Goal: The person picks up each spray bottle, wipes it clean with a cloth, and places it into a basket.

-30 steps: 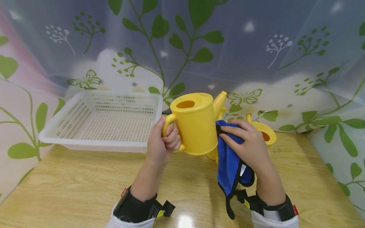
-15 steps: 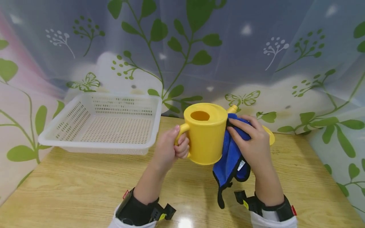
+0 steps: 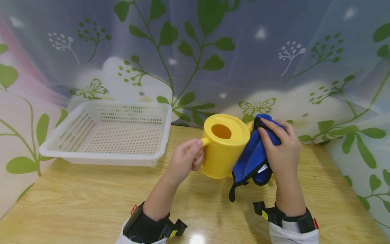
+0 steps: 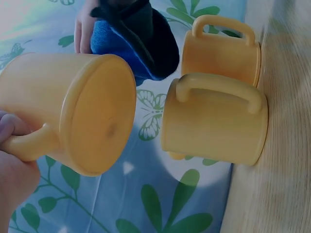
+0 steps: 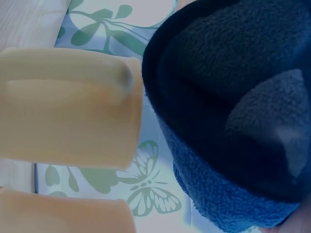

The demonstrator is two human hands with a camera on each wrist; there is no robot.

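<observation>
My left hand (image 3: 186, 159) grips the handle of a yellow watering can (image 3: 223, 156), raised above the table and leaning toward the right. Its round bottom faces the left wrist view. In my right hand (image 3: 284, 145) is a blue cloth (image 3: 251, 157) with black edging, pinched and bunched against the can's spout. The cloth hides most of that spout, and its lower end hangs down. Two more yellow watering cans stand behind: a nearer can (image 4: 214, 124) and a farther can (image 4: 221, 56). In the head view they are almost wholly covered.
A white perforated plastic basket (image 3: 100, 156) stands at the back left of the wooden table (image 3: 91, 203). Behind the table hangs a curtain (image 3: 243, 64) printed with leaves and butterflies.
The held watering can has come lower and farther right, and now leans more to the right. My right hand has shifted right with the cloth, out along the spout.
</observation>
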